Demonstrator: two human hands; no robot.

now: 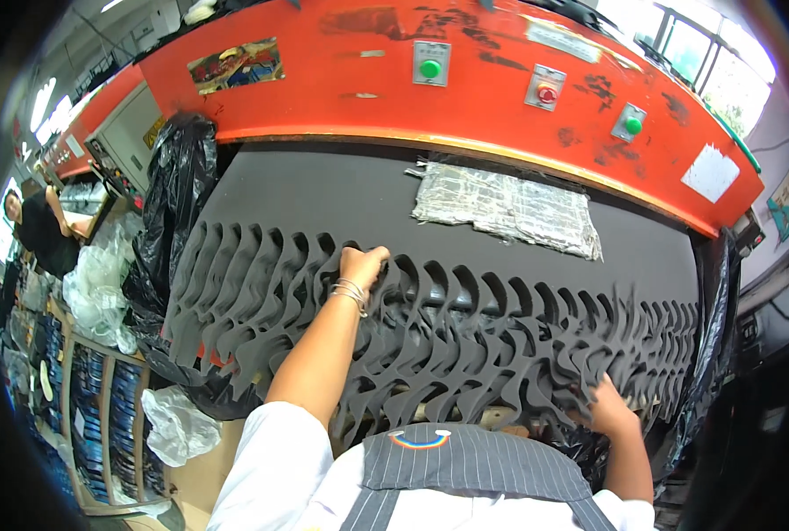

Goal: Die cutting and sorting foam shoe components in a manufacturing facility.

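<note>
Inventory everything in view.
wavy lattice: count of sheets unclear, dark grey, across front
flat sheet: one, dark grey, behind lattice
wrapped slab: one, silvery, on flat sheet
machine panel: one, orange-red, at back
buttons: three, two green, one red, on panel
black plastic: several, black, both sides
clear plastic: several, whitish, left
rack: one, tan, lower left
other person: one, dark clothing, far left
windows: several, bright, upper right
apron: one, striped grey, bottom
left hand: one, bare, centre
right hand: one, bare, lower right

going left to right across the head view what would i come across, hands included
Another person → black plastic sheeting → left hand → first green button → red button → right hand → white patch
</note>
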